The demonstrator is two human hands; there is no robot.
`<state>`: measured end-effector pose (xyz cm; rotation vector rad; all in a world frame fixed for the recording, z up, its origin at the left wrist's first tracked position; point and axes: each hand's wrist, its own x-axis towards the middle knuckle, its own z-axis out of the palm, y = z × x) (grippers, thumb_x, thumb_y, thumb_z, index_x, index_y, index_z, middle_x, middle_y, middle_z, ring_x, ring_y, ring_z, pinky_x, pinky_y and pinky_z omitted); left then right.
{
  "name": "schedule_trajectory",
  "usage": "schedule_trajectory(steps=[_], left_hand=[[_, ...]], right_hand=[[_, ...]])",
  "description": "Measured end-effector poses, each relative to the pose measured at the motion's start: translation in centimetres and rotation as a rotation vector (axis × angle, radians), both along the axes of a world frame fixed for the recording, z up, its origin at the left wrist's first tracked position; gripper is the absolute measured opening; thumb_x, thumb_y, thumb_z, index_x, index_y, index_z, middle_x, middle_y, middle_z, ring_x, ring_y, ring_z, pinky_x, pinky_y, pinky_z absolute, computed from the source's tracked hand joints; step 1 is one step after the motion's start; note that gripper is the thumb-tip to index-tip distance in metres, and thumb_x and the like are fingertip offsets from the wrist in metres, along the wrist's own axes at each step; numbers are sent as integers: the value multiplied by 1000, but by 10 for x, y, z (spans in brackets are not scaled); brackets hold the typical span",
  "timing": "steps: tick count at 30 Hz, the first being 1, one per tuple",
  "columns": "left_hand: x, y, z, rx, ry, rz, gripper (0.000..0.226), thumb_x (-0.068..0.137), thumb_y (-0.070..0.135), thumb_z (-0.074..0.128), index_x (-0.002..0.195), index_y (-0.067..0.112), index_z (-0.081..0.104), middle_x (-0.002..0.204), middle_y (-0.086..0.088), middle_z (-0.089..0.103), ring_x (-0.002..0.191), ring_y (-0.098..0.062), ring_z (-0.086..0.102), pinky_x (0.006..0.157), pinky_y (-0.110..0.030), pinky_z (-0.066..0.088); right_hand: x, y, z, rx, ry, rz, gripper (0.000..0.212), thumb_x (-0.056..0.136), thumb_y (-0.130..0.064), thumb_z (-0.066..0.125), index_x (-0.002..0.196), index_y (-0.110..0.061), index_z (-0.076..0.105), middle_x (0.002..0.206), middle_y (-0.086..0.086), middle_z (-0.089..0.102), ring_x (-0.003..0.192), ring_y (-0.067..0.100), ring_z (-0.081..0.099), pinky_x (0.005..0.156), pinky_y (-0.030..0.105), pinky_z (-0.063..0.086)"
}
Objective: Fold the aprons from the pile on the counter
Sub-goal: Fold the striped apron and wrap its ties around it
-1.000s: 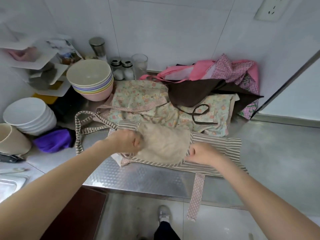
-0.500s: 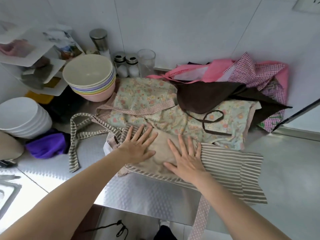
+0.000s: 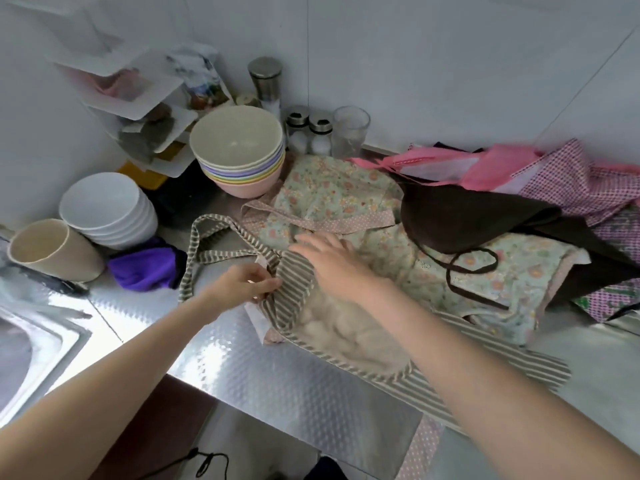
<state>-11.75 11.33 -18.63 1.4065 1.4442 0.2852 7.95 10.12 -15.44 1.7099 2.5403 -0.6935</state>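
Observation:
A beige and brown striped apron (image 3: 346,336) lies on the steel counter (image 3: 287,386) near the front edge. Its striped neck strap (image 3: 204,251) loops off to the left. My left hand (image 3: 247,282) pinches the apron's upper left corner, which is lifted and turned over. My right hand (image 3: 329,259) reaches across the apron's top with fingers straight, touching the cloth. Behind lies a floral apron (image 3: 346,209), with a dark brown apron (image 3: 460,216) and pink checked aprons (image 3: 568,178) piled at the back right.
A stack of pastel bowls (image 3: 239,150) and a stack of white bowls (image 3: 107,209) stand at the left, with a beige cup (image 3: 52,249) and a purple cloth (image 3: 145,268). Shakers (image 3: 308,133) and a glass (image 3: 349,131) line the wall. A sink (image 3: 31,344) is at far left.
Both hands lay flat on the apron half a second ago. Now my left hand has pinched and lifted the upper left corner, and my right hand has slid up and left.

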Motion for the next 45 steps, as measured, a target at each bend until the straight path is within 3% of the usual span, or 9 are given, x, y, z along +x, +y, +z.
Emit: schedule_trajectory(steps=[7,12,15,22,27,31,37,40,45], left_hand=[[-4,-2,-5,159,268,-317,18,79,20,73,72,20,56,75,5,61,74,-12,58,79,-30,50],[-11,-5,-12,44,-33,-29,19,84,6,65,67,12,59,70,8,60,52,8,57,55,-8,45],[-12,-5,-18,-30,-92,58,17,86,6,63,70,9,58,72,1,61,56,3,58,56,-9,48],[-9,3,-17,-37,112,-116,16,91,20,58,78,11,56,82,4,59,70,-10,57,64,-16,51],[-1,14,-13,20,366,-307,14,91,25,57,89,13,64,81,-1,64,62,-5,58,57,-11,47],[5,22,-6,-90,399,-321,21,92,17,55,106,4,63,100,-15,68,64,-11,60,58,-14,51],[6,25,-4,-184,360,-274,13,91,17,58,97,5,59,93,-13,63,69,-15,62,63,-19,55],[4,25,-7,-171,354,-245,16,91,22,58,77,16,52,88,-9,61,69,-15,62,71,-24,57],[0,22,-7,-135,336,-194,17,89,25,61,81,11,53,81,-4,59,67,-13,60,65,-21,55]], right_hand=[[-35,49,-7,-85,-251,311,36,92,-1,40,120,-17,56,149,-1,29,139,25,14,112,52,13],[-22,61,-19,-104,-108,170,21,94,-17,52,112,-18,64,133,3,36,133,23,24,108,44,29],[-16,57,-24,-67,15,89,21,94,-14,53,110,-15,68,119,3,44,115,21,42,91,32,38],[-16,60,-30,-9,-18,-87,10,92,-20,46,95,-13,53,97,-2,41,84,23,47,60,33,35],[-11,47,-24,115,-131,-93,33,97,-33,46,116,-7,50,142,13,33,109,26,54,86,35,48],[3,28,-36,78,-235,-47,35,101,-32,36,121,-8,52,139,10,43,128,27,41,104,41,36],[10,22,-49,202,-148,-108,29,95,-1,43,123,-4,49,127,6,48,109,18,50,90,27,42],[18,30,-47,107,-152,-156,22,98,-4,41,117,-4,51,116,8,50,91,16,52,77,26,46],[10,49,-34,-122,-9,-276,25,101,-22,38,115,-4,49,96,7,56,75,17,53,73,33,47]])
